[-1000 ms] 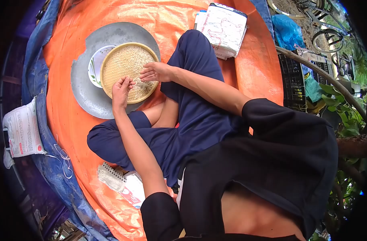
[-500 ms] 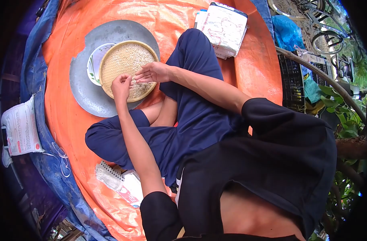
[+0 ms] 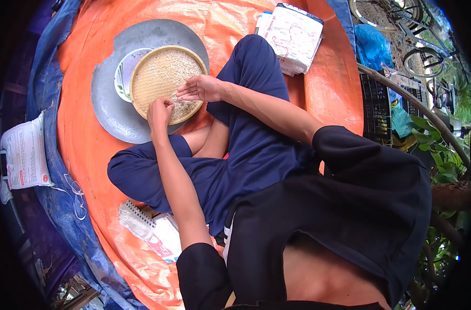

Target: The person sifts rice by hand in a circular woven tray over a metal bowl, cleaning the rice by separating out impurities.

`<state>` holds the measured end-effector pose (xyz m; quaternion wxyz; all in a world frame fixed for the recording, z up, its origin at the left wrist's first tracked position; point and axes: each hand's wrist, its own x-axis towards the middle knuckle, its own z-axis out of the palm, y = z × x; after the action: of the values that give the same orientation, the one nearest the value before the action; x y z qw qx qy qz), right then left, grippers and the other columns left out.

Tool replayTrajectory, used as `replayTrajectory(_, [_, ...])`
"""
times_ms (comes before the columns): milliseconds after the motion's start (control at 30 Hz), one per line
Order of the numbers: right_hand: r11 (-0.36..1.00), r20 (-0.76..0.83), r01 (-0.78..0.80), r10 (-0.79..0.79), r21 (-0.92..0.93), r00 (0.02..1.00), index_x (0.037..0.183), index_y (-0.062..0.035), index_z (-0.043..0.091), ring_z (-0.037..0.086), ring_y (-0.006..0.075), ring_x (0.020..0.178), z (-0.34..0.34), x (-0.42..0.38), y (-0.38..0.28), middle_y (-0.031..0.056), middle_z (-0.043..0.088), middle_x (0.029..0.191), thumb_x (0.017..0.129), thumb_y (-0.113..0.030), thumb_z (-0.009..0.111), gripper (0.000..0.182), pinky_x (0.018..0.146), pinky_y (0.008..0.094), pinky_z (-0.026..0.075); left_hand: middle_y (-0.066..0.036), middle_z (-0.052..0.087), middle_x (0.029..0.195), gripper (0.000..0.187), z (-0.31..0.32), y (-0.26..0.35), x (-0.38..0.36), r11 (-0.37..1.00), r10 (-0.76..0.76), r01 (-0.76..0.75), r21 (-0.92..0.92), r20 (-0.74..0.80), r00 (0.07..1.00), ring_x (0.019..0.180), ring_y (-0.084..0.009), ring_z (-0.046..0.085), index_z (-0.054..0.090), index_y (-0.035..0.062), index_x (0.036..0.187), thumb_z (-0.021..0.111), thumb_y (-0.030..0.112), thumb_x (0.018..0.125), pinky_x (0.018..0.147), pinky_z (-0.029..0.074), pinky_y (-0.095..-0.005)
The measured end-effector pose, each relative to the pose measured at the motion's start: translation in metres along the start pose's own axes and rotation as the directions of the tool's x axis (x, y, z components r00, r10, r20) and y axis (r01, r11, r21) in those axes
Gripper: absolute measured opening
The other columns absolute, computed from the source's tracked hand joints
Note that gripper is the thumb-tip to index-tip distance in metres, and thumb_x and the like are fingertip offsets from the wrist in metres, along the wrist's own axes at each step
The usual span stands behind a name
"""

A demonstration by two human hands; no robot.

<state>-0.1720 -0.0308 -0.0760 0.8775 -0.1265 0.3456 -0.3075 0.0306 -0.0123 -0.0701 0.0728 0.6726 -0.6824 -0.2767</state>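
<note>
A round woven bamboo tray (image 3: 149, 82) holds a spread of pale grains (image 3: 169, 63) that look like rice. Over its lower edge is my left hand (image 3: 159, 114), thumb and fingers pinched together; whatever they hold is too small to make out. Just to the right, my right hand (image 3: 203, 88) hovers above the grains with its palm turned up and fingers stretched out, a small gap from the left fingertips. Beneath the tray sits a white bowl (image 3: 123, 77) with a green leaf pattern, partly covered by it. Both rest on a large round grey metal tray (image 3: 107, 106).
An orange tarp (image 3: 75, 98) lies under my crossed legs. White printed packs (image 3: 292, 39) sit at the upper right, a spiral notebook (image 3: 137, 219) by my left knee. A white sack (image 3: 26, 155) stands left. Beyond the right edge are a black crate (image 3: 376, 106), a branch and bicycles.
The view has shifted slightly, so the trays appear a little higher. My left hand has turned and its fingertips sit slightly lower over the grains. My right hand stays palm up.
</note>
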Motion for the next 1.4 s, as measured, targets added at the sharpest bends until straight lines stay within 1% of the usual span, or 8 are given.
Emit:
replayTrajectory(233, [1.000, -0.075, 0.004, -0.004, 0.008, 0.997, 0.119, 0.0123, 0.048, 0.056, 0.0290, 0.113, 0.000, 0.000, -0.008, 0.0232, 0.056, 0.120, 0.098, -0.024, 0.036, 0.043, 0.099, 0.0327, 0.046, -0.014, 0.067, 0.073, 0.020, 0.007, 0.007, -0.008, 0.992, 0.001, 0.001, 0.127, -0.016, 1.000, 0.072, -0.0303, 0.066, 0.072, 0.0081, 0.074, 0.077, 0.026, 0.068, 0.066, 0.051, -0.0404])
replayTrajectory(333, [1.000, -0.053, 0.005, -0.006, -0.021, 0.999, 0.125, 0.0123, 0.043, 0.051, 0.0279, 0.118, 0.005, -0.002, -0.009, 0.0233, 0.050, 0.126, 0.098, -0.027, 0.035, 0.048, 0.102, 0.0318, 0.042, -0.022, 0.065, 0.073, 0.011, 0.029, 0.004, -0.003, 0.957, 0.117, -0.087, 0.276, -0.096, 0.988, 0.071, -0.0354, 0.067, 0.069, 0.0019, 0.073, 0.059, 0.007, 0.074, 0.062, 0.053, -0.0442])
replayTrajectory(367, [1.000, -0.058, 0.017, -0.017, 0.004, 0.998, 0.123, 0.0141, 0.041, 0.049, 0.0315, 0.120, 0.007, 0.000, -0.008, 0.0259, 0.049, 0.125, 0.099, -0.026, 0.031, 0.048, 0.104, 0.0347, 0.040, -0.021, 0.065, 0.074, 0.011, 0.030, 0.006, -0.003, 0.947, 0.093, -0.062, 0.314, -0.085, 0.992, 0.071, -0.0344, 0.067, 0.069, 0.0030, 0.073, 0.059, 0.007, 0.075, 0.062, 0.053, -0.0437])
replayTrajectory(433, [1.000, -0.083, 0.017, -0.018, -0.011, 0.996, 0.123, 0.0133, 0.042, 0.049, 0.0304, 0.120, 0.010, -0.002, -0.011, 0.0243, 0.050, 0.124, 0.098, -0.027, 0.033, 0.048, 0.104, 0.0340, 0.040, -0.019, 0.066, 0.073, 0.010, 0.032, 0.009, -0.006, 0.926, 0.177, -0.100, 0.364, -0.186, 0.966, 0.070, -0.0317, 0.068, 0.069, 0.0047, 0.069, 0.059, 0.004, 0.073, 0.060, 0.053, -0.0419])
replayTrajectory(500, [0.999, -0.043, 0.049, -0.049, -0.007, 0.998, 0.122, 0.0129, 0.044, 0.052, 0.0298, 0.117, 0.005, -0.002, -0.011, 0.0238, 0.051, 0.123, 0.098, -0.027, 0.035, 0.048, 0.102, 0.0322, 0.042, -0.018, 0.066, 0.071, 0.009, 0.029, 0.013, -0.009, 0.923, 0.183, -0.115, 0.366, -0.155, 0.971, 0.069, -0.0312, 0.068, 0.069, 0.0051, 0.068, 0.060, 0.003, 0.072, 0.060, 0.053, -0.0413])
replayTrajectory(733, [0.999, -0.053, 0.043, -0.042, 0.013, 0.998, 0.120, 0.0128, 0.046, 0.053, 0.0295, 0.116, 0.003, -0.001, -0.010, 0.0221, 0.054, 0.121, 0.095, -0.030, 0.042, 0.049, 0.103, 0.0327, 0.042, -0.026, 0.063, 0.077, 0.013, 0.025, 0.009, -0.011, 0.963, 0.177, -0.153, 0.220, -0.093, 0.980, 0.075, -0.0401, 0.065, 0.067, -0.0024, 0.071, 0.056, 0.004, 0.073, 0.068, 0.051, -0.0465])
replayTrajectory(1033, [0.999, -0.080, 0.034, -0.036, -0.034, 0.996, 0.115, 0.0112, 0.049, 0.055, 0.0291, 0.112, -0.005, 0.001, -0.005, 0.0212, 0.056, 0.116, 0.095, -0.031, 0.043, 0.047, 0.101, 0.0333, 0.043, -0.020, 0.065, 0.075, 0.006, 0.003, 0.002, -0.007, 0.987, 0.003, -0.041, -0.157, -0.235, 0.972, 0.075, -0.0353, 0.065, 0.067, 0.0033, 0.074, 0.063, 0.005, 0.070, 0.069, 0.051, -0.0420])
replayTrajectory(1400, [0.996, -0.080, 0.020, -0.027, -0.087, 0.996, 0.113, 0.0111, 0.050, 0.056, 0.0295, 0.111, -0.012, 0.005, -0.001, 0.0219, 0.057, 0.115, 0.096, -0.030, 0.042, 0.045, 0.100, 0.0342, 0.044, -0.016, 0.067, 0.076, 0.011, -0.002, 0.002, -0.001, 0.976, -0.059, -0.008, -0.219, -0.297, 0.953, 0.075, -0.0305, 0.066, 0.066, 0.0024, 0.082, 0.063, 0.002, 0.072, 0.070, 0.051, -0.0383])
